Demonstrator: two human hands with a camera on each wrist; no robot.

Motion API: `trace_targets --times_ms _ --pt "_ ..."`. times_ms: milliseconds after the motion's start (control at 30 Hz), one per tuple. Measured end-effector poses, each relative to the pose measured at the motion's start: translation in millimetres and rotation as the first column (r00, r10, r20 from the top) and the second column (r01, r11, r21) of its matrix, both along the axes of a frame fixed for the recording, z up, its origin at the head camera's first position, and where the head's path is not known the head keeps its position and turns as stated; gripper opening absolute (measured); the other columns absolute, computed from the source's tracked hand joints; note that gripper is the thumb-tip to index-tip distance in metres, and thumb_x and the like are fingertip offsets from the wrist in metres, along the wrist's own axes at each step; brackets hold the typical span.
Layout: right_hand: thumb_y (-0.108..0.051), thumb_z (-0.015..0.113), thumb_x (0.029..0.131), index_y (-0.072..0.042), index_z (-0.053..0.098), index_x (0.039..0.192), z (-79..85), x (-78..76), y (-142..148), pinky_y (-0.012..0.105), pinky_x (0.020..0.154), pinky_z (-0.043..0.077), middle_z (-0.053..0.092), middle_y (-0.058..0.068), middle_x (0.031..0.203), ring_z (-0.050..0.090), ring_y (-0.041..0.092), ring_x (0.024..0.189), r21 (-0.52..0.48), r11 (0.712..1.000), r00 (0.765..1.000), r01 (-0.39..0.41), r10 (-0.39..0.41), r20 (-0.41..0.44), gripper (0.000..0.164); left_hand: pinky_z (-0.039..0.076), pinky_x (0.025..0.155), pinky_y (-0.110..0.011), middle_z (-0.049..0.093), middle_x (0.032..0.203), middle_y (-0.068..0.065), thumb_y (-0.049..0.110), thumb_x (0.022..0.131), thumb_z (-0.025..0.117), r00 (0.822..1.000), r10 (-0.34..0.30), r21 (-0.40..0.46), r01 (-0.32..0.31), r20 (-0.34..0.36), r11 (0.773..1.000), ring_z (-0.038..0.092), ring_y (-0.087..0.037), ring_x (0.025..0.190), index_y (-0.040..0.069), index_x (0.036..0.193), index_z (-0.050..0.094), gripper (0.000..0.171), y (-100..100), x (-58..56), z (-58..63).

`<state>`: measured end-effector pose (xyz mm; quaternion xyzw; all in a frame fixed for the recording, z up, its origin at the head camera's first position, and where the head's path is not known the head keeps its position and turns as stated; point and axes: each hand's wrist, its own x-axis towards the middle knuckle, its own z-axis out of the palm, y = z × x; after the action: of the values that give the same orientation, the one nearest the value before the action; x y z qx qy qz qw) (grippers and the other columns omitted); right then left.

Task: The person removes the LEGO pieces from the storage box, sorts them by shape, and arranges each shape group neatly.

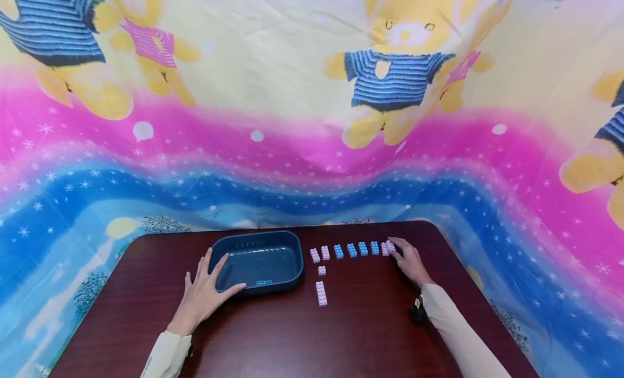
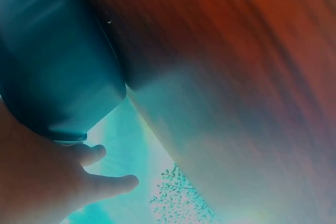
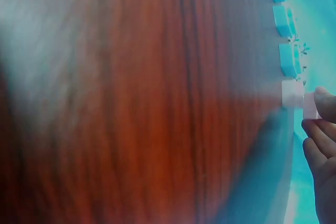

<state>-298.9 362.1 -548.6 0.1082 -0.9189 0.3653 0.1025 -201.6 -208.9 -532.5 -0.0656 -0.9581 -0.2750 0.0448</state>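
Note:
My right hand [image 1: 411, 263] pinches a pale pink toy brick [image 3: 310, 106] between thumb and fingers at the right end of a row. Right beside it stands another pale pink brick [image 3: 292, 94], overlapping it in the head view. Several blue bricks [image 1: 363, 248] continue the row leftward, followed by two pink ones [image 1: 325, 252]. On the left, my left hand [image 1: 201, 292] has its fingers spread over the near left corner of a dark plastic tray [image 1: 296, 259]. In the left wrist view the fingers [image 2: 113, 183] extend past the tray wall [image 2: 63, 66].
Below the row lie a small square pink brick [image 1: 322, 270] and a longer pink brick [image 1: 321, 294]. All stand on a dark red-brown wooden table [image 1: 292, 345]. A bear-print cloth [image 1: 273, 167] hangs close behind the table's back edge and along its sides.

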Motion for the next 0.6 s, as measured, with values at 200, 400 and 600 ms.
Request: trace_targets --times_ms 200,400,600 --pt "0.003 0.057 0.107 0.012 0.053 0.148 -3.9 1.7 6.5 0.067 0.112 0.039 0.05 0.035 0.149 0.046 0.054 0.14 -0.02 0.999 0.999 0.035 -0.036 -0.018 0.042 0.004 0.113 -0.085 0.0 0.176 -0.022 0.07 0.09 0.071 1.0 0.001 0.002 -0.001 0.001 1.0 0.01 -0.055 0.157 0.015 0.168 0.032 0.104 0.8 0.5 0.4" --pt "0.003 0.057 0.106 0.013 0.053 0.147 -4.6 2.6 10.2 0.067 0.114 0.037 0.05 0.036 0.149 0.045 0.054 0.141 0.006 0.997 0.997 0.077 -0.077 -0.004 0.042 0.004 0.113 -0.085 0.001 0.175 -0.023 0.071 0.09 0.071 1.0 0.0 0.002 0.0 0.0 1.0 0.009 -0.055 0.157 0.015 0.168 0.031 0.104 0.3 0.9 -0.5" --pt "0.003 0.056 0.107 0.012 0.053 0.148 -8.5 3.8 12.2 0.067 0.115 0.036 0.047 0.037 0.152 0.043 0.055 0.142 0.025 0.997 0.997 0.072 -0.072 0.028 0.042 0.003 0.113 -0.085 0.0 0.176 -0.022 0.071 0.09 0.071 1.0 0.001 0.004 -0.001 0.001 1.0 0.009 -0.055 0.157 0.015 0.169 0.031 0.104 0.0 0.0 -0.3"
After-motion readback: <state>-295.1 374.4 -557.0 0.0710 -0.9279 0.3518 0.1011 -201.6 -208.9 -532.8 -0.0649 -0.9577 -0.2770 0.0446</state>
